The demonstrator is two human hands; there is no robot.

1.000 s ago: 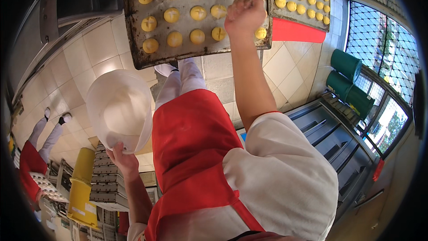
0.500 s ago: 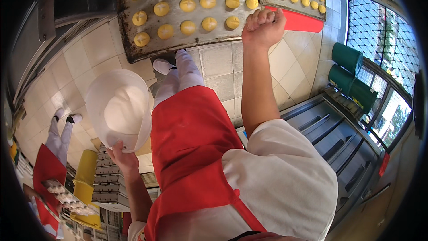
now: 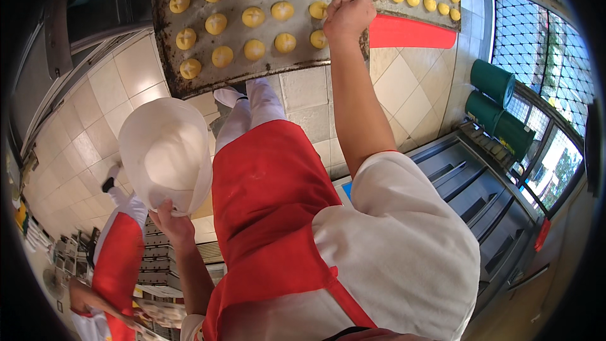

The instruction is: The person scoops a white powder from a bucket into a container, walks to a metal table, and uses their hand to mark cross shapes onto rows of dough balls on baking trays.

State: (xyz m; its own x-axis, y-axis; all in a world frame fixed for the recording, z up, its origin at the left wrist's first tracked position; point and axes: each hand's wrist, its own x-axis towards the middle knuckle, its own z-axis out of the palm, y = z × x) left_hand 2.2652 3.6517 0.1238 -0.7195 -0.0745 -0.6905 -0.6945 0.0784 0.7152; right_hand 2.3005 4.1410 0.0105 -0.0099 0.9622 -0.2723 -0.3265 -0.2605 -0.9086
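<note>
My left hand (image 3: 173,224) grips the rim of a white plastic bucket (image 3: 134,142), tilted toward me. White powdery or grainy stuff (image 3: 175,159) lies inside it. My right hand (image 3: 349,14) is closed, fingers bunched together, over the right edge of a large dark-stained metal baking tray (image 3: 237,38). Whatever those fingers hold, if anything, is hidden. Rows of round yellow dough pieces (image 3: 254,50) sit on the tray, many with a cross-shaped cut and white on top. A second tray (image 3: 410,12) with smaller yellow pieces adjoins it on the right.
A flat red panel (image 3: 410,33) shows under the second tray. Green bins (image 3: 492,83) stand by the meshed window at right, above a grey metal unit (image 3: 467,183). At lower left a co-worker in a red apron (image 3: 118,265) is close by, near stacked crates (image 3: 158,259).
My right hand has moved left and farther away, to the large tray's edge. That tray appears shifted slightly left. The co-worker has come nearer on the left. The bucket stays in my left hand.
</note>
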